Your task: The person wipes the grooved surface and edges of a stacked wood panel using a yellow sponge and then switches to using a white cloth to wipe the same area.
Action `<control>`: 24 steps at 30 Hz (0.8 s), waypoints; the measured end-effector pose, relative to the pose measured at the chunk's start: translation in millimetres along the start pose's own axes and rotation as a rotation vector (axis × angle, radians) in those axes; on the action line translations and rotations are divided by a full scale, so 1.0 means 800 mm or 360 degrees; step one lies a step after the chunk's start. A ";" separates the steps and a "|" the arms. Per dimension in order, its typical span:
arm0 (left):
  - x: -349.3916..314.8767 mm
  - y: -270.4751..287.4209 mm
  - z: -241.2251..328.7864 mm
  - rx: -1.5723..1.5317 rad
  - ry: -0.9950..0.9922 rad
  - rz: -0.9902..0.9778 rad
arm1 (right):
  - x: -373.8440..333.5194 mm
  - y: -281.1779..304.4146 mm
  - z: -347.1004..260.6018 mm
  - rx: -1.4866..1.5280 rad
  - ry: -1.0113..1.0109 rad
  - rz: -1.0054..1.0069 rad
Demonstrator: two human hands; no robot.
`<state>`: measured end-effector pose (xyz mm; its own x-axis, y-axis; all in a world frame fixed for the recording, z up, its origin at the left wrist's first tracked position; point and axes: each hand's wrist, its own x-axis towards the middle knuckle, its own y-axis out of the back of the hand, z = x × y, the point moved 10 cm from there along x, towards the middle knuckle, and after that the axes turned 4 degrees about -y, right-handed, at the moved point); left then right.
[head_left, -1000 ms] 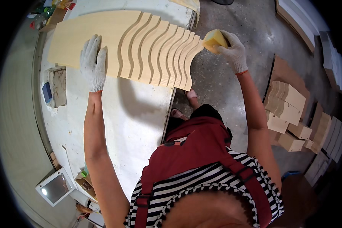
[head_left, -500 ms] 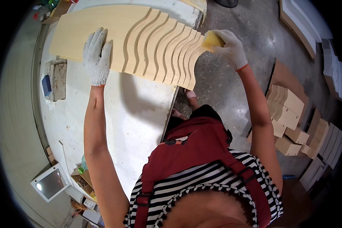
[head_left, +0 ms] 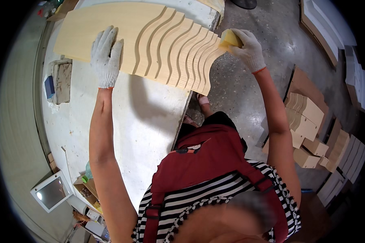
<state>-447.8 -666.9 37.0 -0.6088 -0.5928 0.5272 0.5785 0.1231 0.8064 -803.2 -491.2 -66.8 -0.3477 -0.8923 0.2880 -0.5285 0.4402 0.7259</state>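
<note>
A pale wooden panel point(head_left: 97, 24) with stepped wavy ridges lies raised over the white worktable, its ridged end jutting past the table's right edge. My left hand point(head_left: 106, 52), in a white knit glove, rests flat on the smooth part with its fingers stretched out. At the ridged end, my right hand point(head_left: 248, 50), gloved too, grips a yellow sanding sponge point(head_left: 230, 39). The sponge is at the panel's right-hand edge; whether it touches the wood I cannot tell.
The white worktable point(head_left: 138, 137) carries a worn block point(head_left: 61, 81) with a small blue block point(head_left: 49, 87) against it. A framed mirror-like panel point(head_left: 52, 192) stands at lower left. Wooden pieces point(head_left: 306, 115) are stacked on the floor at right, with grey-white panels point(head_left: 320, 24) behind.
My right hand and the sponge have shifted slightly along the panel's end, the sponge turning a little. My left hand and the panel have moved only slightly.
</note>
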 end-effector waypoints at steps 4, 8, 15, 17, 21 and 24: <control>-0.003 0.005 -0.003 0.0033 -0.0021 0.0083 | -0.001 0.020 -0.020 -0.0250 0.0121 0.0267; -0.001 0.004 -0.001 -0.0034 -0.0036 0.0060 | -0.013 0.013 -0.018 -0.0145 0.0121 0.0173; -0.002 -0.001 -0.004 -0.0007 0.0002 -0.0001 | 0.007 0.020 0.000 -0.0416 0.0145 0.0305; -0.005 0.001 -0.009 -0.0019 -0.0012 0.0038 | 0.000 0.029 -0.003 -0.0151 0.0083 0.0333; -0.003 0.002 -0.006 0.0015 -0.0040 0.0072 | -0.008 0.006 -0.021 -0.0201 0.0230 0.0160; -0.001 0.001 -0.003 0.0006 -0.0046 0.0076 | 0.005 0.004 -0.006 -0.0274 0.0202 0.0233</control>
<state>-445.1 -668.2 36.4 -0.5959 -0.5632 0.5724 0.6052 0.1536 0.7811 -802.3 -493.7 -60.6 -0.3048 -0.8306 0.4661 -0.3362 0.5517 0.7633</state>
